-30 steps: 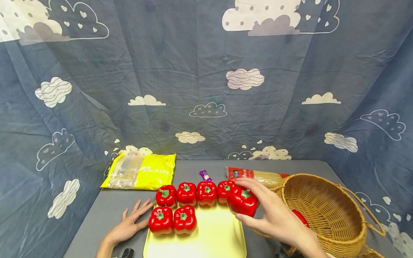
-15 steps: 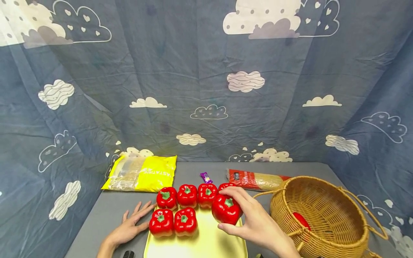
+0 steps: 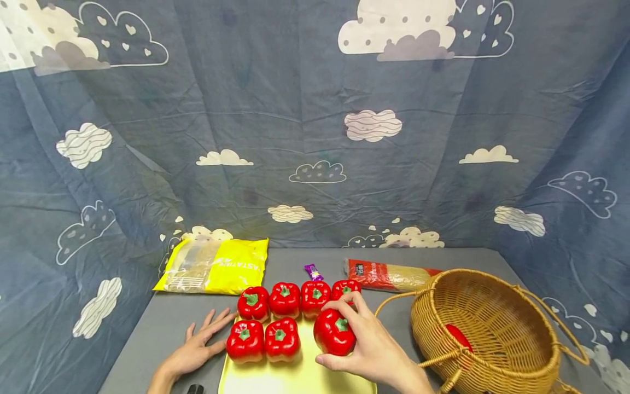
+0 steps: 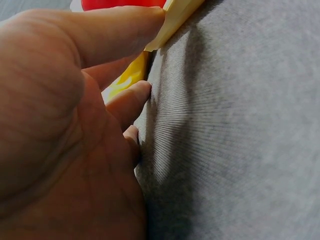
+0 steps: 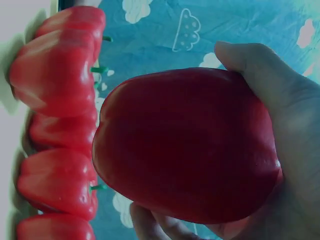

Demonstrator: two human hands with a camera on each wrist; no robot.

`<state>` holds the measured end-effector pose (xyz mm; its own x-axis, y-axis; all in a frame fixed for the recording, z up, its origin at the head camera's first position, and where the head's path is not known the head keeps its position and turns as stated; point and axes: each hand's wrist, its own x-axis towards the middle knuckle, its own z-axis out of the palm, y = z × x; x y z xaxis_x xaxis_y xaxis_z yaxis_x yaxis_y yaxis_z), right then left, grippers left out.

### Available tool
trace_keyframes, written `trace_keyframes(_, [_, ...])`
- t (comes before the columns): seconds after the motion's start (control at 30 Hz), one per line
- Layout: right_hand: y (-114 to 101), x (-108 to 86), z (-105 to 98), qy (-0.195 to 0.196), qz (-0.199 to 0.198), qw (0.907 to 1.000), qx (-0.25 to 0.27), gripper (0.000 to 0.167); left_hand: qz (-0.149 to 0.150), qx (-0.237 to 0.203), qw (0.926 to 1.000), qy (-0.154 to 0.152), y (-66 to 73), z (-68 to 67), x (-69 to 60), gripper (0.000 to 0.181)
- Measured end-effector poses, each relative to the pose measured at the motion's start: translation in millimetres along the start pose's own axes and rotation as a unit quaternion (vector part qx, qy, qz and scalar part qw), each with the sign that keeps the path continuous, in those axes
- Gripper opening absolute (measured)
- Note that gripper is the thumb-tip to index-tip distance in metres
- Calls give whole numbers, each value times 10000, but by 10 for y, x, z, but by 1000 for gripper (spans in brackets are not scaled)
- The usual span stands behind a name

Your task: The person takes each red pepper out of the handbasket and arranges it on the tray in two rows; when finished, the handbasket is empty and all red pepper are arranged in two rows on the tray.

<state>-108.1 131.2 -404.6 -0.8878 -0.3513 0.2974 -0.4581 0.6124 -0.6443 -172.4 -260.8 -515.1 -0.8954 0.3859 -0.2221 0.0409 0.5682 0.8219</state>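
My right hand (image 3: 369, 345) grips a red bell pepper (image 3: 334, 332) with a green stem, thumb on the near side and fingers over the far side. In the right wrist view this pepper (image 5: 185, 145) fills the middle, held above the tray. On the pale yellow tray (image 3: 305, 375) several more peppers stand in two rows, among them a front-row pepper (image 3: 282, 337) just left of the held one. My left hand (image 3: 194, 350) lies with spread fingers on the grey table at the tray's left edge. The left wrist view shows its thumb touching the tray rim (image 4: 175, 20).
A wicker basket (image 3: 438, 328) stands at the right, a red pepper (image 3: 459, 337) inside it. Behind the tray lie a yellow pasta bag (image 3: 236, 265), a small purple-wrapped sweet (image 3: 313, 272) and a red noodle packet (image 3: 389, 274). A black object (image 3: 196, 389) shows at the front edge.
My right hand has carried the pepper leftward and nearer, from beside the back row's right end to over the tray beside the front row. The left hand has stayed in place.
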Motion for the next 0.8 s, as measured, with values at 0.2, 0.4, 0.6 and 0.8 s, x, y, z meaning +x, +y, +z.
trace_keyframes(0.2, [14,14,43,-158,-9,9999,-48,66,92,-12,10000,19,-5,-13,8,62])
trace_keyframes(0.4, [54,26,85,-282,36,9996,31,85,122,27,9999,14,-3,-7,9,62])
trace_keyframes(0.6, [91,32,140,-376,117,9992,19,93,44,54,10000,12,-9,7,10,63])
trace_keyframes(0.8, [120,35,195,-565,78,9983,-92,91,38,19,10000,31,13,5,3,62])
